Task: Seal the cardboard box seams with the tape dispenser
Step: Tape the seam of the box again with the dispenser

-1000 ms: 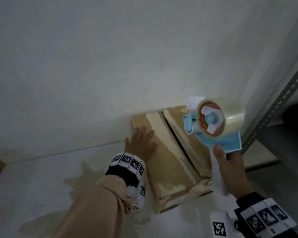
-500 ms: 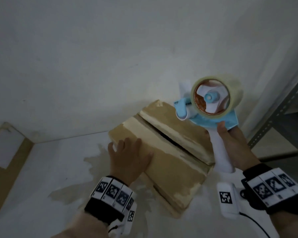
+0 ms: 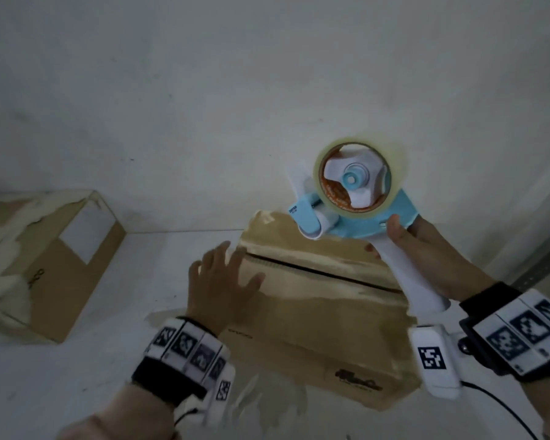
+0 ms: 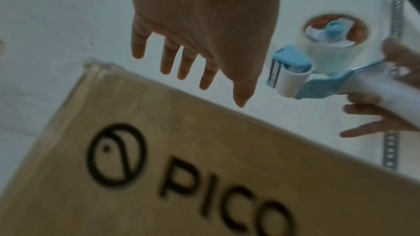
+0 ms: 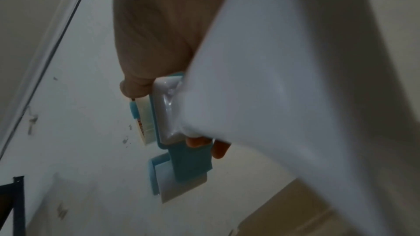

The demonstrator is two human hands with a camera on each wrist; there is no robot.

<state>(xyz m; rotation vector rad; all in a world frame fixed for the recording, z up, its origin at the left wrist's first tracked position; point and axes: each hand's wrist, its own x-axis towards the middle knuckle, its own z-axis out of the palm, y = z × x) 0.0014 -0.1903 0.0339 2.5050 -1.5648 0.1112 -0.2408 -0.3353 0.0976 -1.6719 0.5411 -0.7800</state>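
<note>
Cardboard box point(image 3: 315, 315) now turned, open seam point(image 3: 324, 274) running left-right; left hand point(image 3: 216, 287) flat, lifting off; right hand point(image 3: 426, 249) grips tape dispenser point(image 3: 356, 198), ready to tape.

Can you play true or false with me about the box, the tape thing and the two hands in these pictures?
1. The right hand grips the white handle of the blue and white tape dispenser with its clear tape roll. True.
2. The left hand is curled into a fist. False: its fingers are spread out straight over the left end of the brown cardboard box.
3. The middle seam of that box is already taped shut. False: a dark open gap still shows between the flaps.
4. The dispenser is held above the box. True.
5. A second cardboard box with a white label sits off to the left. True.
</note>
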